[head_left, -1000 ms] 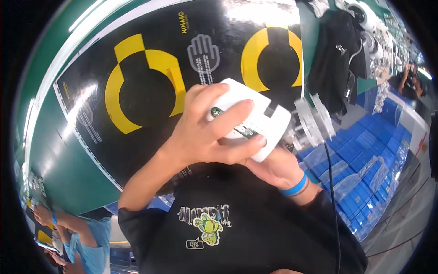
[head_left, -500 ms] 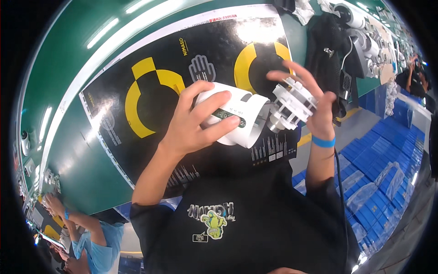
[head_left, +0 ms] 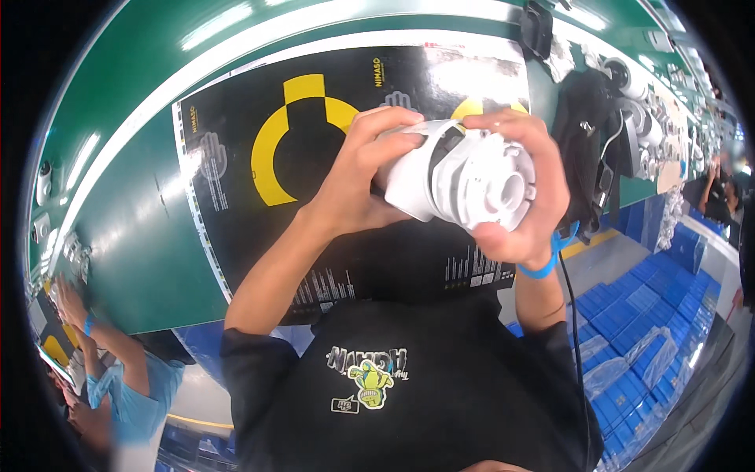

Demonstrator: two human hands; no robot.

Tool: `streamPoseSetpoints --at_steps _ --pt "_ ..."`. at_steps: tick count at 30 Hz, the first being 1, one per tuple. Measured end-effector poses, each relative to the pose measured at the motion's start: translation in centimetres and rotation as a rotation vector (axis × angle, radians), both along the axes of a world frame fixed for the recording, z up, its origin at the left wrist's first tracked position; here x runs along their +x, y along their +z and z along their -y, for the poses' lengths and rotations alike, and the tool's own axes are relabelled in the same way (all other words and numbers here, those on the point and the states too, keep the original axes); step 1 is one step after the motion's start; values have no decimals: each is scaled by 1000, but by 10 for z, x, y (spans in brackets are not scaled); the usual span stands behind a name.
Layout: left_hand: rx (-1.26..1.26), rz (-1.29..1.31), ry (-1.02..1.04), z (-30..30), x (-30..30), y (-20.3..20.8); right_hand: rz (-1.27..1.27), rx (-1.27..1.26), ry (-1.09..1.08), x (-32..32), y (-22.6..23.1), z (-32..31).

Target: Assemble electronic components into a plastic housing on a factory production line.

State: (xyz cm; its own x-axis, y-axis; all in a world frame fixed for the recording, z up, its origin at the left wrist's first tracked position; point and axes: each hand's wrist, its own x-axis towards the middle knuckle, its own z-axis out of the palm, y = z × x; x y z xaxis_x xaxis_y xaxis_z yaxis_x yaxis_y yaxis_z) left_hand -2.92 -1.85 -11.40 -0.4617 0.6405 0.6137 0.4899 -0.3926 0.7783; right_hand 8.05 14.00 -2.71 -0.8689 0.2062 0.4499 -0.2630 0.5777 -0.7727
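Above the worktop [head_left: 134, 263], the left hand [head_left: 358, 169] grips the shell [head_left: 407, 182] and the right hand [head_left: 543, 185] the core [head_left: 473, 185], both probably light, stiff, slightly slippery plastic, best held round their sides.

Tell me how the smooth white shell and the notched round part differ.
The smooth white shell shows a plain curved side; the notched round part shows a ringed, notched end. The left hand grips the shell; the right hand grips the round part. Both are white.

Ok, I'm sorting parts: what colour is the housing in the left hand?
The housing is white, best seen in the head view.
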Motion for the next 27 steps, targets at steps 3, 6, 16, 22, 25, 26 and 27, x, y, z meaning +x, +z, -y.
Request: streamPoseSetpoints --at_steps 3,6,16,22,25,26,27 --pt "-5 10 -17 -1 -2 0 -33 110 13 -6 0 -5" --pt "-13 32 -30 0 -2 2 26 86 58 -10 11 -3" --pt "-36 64 -132 4 -6 0 11 -463 227 -7 -30 5" --pt "-282 -194 -111 22 -33 67 485 -448 246 1 -36 -6" --pt "-157 -236 -234 -2 -33 92 294 -246 388 -21 -28 -6" --pt "-193 -271 -249 -8 -33 91 285 -255 376 -21 -31 -6" --pt "-130 -289 -175 -13 -39 86 318 -221 353 -23 -32 -5"
